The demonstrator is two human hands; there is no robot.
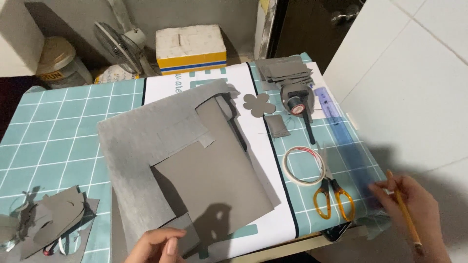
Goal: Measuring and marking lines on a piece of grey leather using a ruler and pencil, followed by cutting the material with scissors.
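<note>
Pinching a yellow pencil [404, 212] in the right hand [412, 209], fingers [382, 187] closed round its shaft w/ the tips resting on a clear blue ruler [343, 131] that runs along the right edge of the desk [53, 131]. Left hand [156, 243] sits at the bottom edge, fingers curled together and pressing the near corner of the grey felt sheets [195, 165], which lie stacked mid-desk over a white paper strip.

Risks, as I judge them:
- Ruler's near end reaches the desk corner, where a dark flat object [336, 231] also juts past the edge; a nudge from the right wrist could tip either off.
- Orange-handled scissors [331, 195] lie just beside the right hand, touching the tape roll [304, 165]. Sweeping the hand left could knock them or catch the blades.
- Felt stack is held at one corner only; top pieces look loose and overlapped, so they may skew if pulled.
- Flower-shaped felt cutout [259, 103] and small felt square [278, 125] near the thread spool [296, 100] are light; shifting the big sheet could drag or bury them.
- Scrap pile [48, 221] at left is well apart, prob. safe.
</note>
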